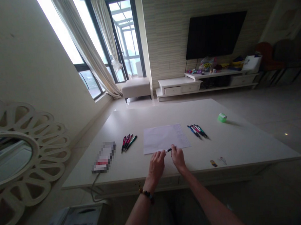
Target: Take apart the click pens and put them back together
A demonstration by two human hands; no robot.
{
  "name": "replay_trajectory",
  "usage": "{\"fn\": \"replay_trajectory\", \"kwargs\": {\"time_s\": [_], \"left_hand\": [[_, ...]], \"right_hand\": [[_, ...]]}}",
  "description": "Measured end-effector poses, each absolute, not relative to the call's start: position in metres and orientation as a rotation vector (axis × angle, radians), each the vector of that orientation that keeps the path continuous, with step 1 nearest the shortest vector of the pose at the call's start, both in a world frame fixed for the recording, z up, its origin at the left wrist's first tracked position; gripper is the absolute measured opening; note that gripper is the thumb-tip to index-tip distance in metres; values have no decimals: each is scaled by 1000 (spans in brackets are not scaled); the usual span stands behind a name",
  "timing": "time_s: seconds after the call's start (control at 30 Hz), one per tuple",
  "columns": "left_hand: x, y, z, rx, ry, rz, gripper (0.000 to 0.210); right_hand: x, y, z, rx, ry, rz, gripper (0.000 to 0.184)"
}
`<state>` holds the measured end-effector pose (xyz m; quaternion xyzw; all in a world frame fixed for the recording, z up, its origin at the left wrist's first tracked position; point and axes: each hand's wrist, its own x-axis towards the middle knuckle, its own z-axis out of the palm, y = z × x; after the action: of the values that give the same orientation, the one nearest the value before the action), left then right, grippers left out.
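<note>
White table, smooth and faintly glossy, bearing a flat, rectangular paper
At the paper's near edge, the left hand and right hand are both closed, fingers curled around opposite ends of a slim, straight pen, dark with a pale stretch.

Can't read any words or numbers. Can only see tiny, faint marks on the white paper.

A black television hangs above a low white cabinet. A padded stool stands near pale curtains; a petal-framed mirror is leftmost. A green object rests on the worktop.
</note>
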<state>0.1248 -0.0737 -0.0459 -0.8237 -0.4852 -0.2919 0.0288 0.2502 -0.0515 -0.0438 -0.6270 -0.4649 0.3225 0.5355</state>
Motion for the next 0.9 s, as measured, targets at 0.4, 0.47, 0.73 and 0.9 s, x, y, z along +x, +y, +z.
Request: {"fn": "replay_trajectory", "kwargs": {"time_s": [0.4, 0.47, 0.73, 0.9], "left_hand": [[125, -75, -43, -2584, -1663, -909, 19], [126, -74, -42, -2547, -1631, -932, 18], [126, -73, -42, -2516, -1569, -825, 16], [125, -73, -41, -2515, -1553, -791, 19]], "right_hand": [[273, -52, -35, -1215, -1290, 1121, 43], [281, -49, -33, -1203, -1289, 1228, 43], [300, -44, -24, -1205, -1436, 1352, 40], [304, -43, -25, -1176, -1522, 1344, 38]]}}
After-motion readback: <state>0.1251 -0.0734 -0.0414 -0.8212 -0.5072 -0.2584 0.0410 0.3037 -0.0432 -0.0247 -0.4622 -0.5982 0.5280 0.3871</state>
